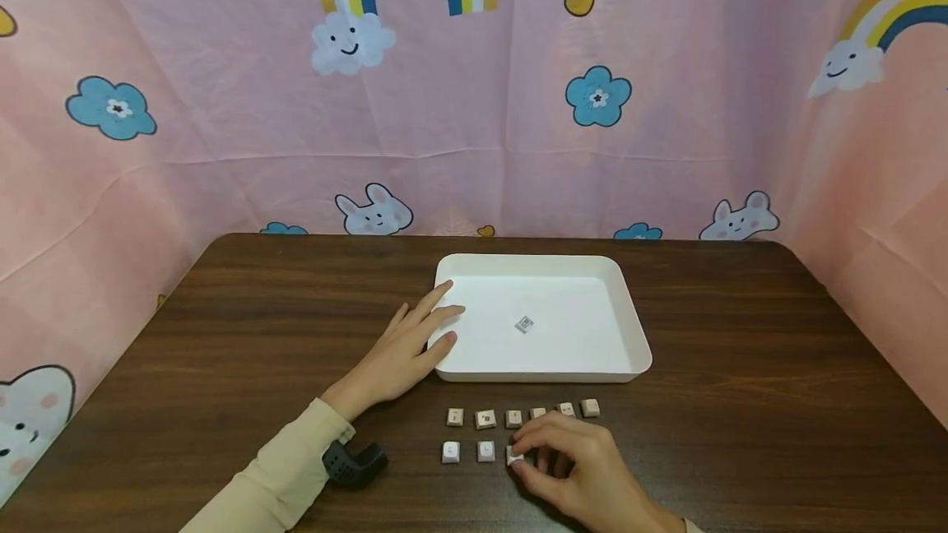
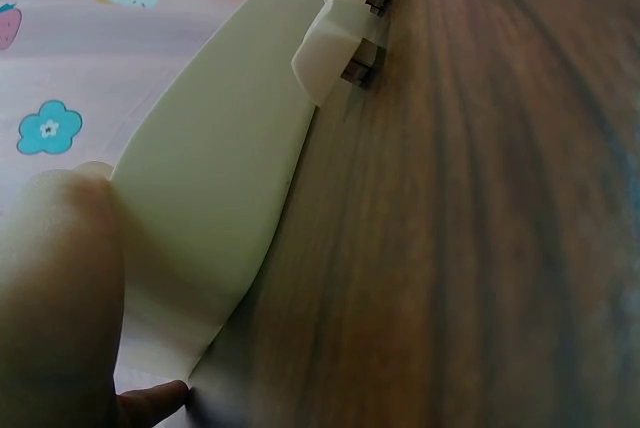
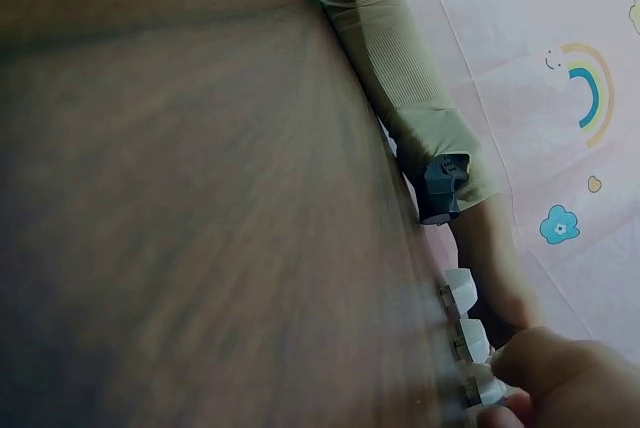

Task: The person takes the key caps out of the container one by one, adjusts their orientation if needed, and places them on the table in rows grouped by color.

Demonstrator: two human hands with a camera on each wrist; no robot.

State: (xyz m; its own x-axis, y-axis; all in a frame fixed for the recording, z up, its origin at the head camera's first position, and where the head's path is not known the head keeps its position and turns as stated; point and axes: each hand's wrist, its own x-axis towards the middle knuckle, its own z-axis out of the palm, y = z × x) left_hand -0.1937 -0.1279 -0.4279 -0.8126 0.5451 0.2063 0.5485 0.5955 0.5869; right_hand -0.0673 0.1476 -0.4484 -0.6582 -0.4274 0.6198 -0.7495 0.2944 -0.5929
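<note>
A shallow white tray (image 1: pixel 622 319) lies on the dark wood table. Over its left rim rests my left hand (image 1: pixel 403 349), fingers spread and fairly straight, fingertips inside. My right hand (image 1: pixel 578 467) pinches a white keycap (image 1: pixel 514 456) between thumb and index finger at the right end of the near row. To its left in that row sit two more white keycaps, one in the middle (image 1: pixel 485 451) and one at the end (image 1: pixel 450 452). Behind them runs a row of several beige keycaps (image 1: pixel 485 419), partly overlapped by the right hand. The left wrist view shows dark undersides beneath the nearest keycaps (image 2: pixel 330 48).
Inside the tray is a small printed label (image 1: pixel 524 324). A black wrist device (image 1: pixel 354 465) sits at the left sleeve, just above the table (image 1: pixel 296 311). Pink cloth (image 1: pixel 474 105) with rainbows and rabbits hangs behind the table and at both sides.
</note>
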